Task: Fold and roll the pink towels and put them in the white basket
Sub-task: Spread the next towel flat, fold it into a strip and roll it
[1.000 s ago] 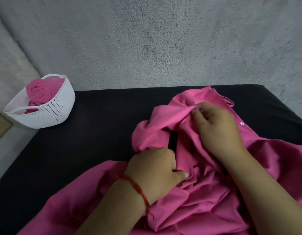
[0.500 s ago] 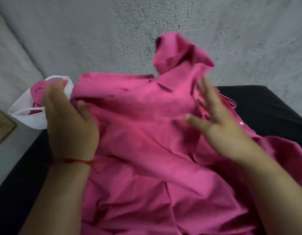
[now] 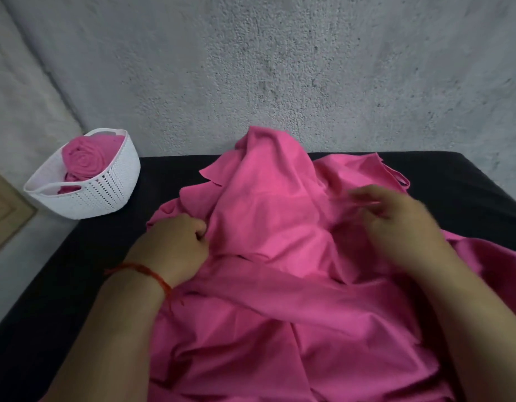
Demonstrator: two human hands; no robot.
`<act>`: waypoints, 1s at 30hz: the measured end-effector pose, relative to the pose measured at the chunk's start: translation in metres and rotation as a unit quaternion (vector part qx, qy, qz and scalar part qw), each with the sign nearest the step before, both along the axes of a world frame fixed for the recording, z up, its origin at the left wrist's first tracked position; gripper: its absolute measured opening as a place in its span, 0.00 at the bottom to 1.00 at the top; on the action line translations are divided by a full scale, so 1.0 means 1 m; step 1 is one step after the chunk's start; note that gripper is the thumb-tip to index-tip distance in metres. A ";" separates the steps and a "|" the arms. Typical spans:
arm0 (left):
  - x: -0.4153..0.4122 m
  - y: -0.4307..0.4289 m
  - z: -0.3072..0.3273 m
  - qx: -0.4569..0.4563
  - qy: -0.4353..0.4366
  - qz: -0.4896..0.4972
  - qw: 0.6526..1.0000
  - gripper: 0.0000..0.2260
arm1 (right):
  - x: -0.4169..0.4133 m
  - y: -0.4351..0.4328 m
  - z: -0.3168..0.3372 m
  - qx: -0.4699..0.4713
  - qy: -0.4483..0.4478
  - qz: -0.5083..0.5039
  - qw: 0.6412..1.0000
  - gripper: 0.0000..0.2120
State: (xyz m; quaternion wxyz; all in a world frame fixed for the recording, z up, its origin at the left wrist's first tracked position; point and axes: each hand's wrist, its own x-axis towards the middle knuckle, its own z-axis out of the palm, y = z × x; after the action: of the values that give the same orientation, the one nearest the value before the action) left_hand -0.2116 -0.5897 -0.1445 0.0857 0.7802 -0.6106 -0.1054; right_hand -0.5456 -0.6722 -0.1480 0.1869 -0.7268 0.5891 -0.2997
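Note:
A crumpled pink towel (image 3: 268, 233) lies heaped over the middle and right of the black table (image 3: 111, 256), one fold rising toward the wall. My left hand (image 3: 178, 248), a red thread on its wrist, grips a bunch of the towel at its left edge with curled fingers. My right hand (image 3: 396, 221) is blurred over the towel's right side, fingers loosely bent; whether it pinches cloth I cannot make out. The white basket (image 3: 103, 195) stands at the table's far left corner with a rolled pink towel (image 3: 85, 161) inside.
A rough grey wall (image 3: 280, 68) rises right behind the table. The table's left edge drops off beside the basket, with a beige panel (image 3: 4, 210) beyond it. Bare black tabletop shows at the left front and far right.
The towel, flung up in the air half a second ago, has dropped onto the table. My left hand came down from near the basket to the towel's left edge; the right hand lowered.

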 end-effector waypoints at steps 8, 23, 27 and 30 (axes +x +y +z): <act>0.044 0.018 0.005 0.135 0.035 0.085 0.987 0.43 | -0.050 -0.014 0.004 0.111 0.124 -0.169 0.972 0.25; -0.013 0.013 0.020 0.135 0.084 -0.176 0.971 0.19 | -0.081 -0.010 0.029 0.216 0.379 -0.082 0.896 0.38; -0.003 0.014 0.026 0.118 0.167 -0.006 0.979 0.27 | -0.073 -0.015 0.017 0.110 0.209 -0.160 0.958 0.38; 0.006 -0.001 0.008 -0.082 0.038 0.155 0.984 0.32 | -0.055 -0.014 0.004 0.084 0.167 -0.122 0.975 0.32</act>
State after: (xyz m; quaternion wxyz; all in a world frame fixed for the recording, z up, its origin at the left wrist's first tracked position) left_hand -0.2053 -0.5907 -0.1367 0.1877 0.8514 -0.4847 -0.0704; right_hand -0.6006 -0.6863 -0.1441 0.1085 -0.6709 0.7193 -0.1437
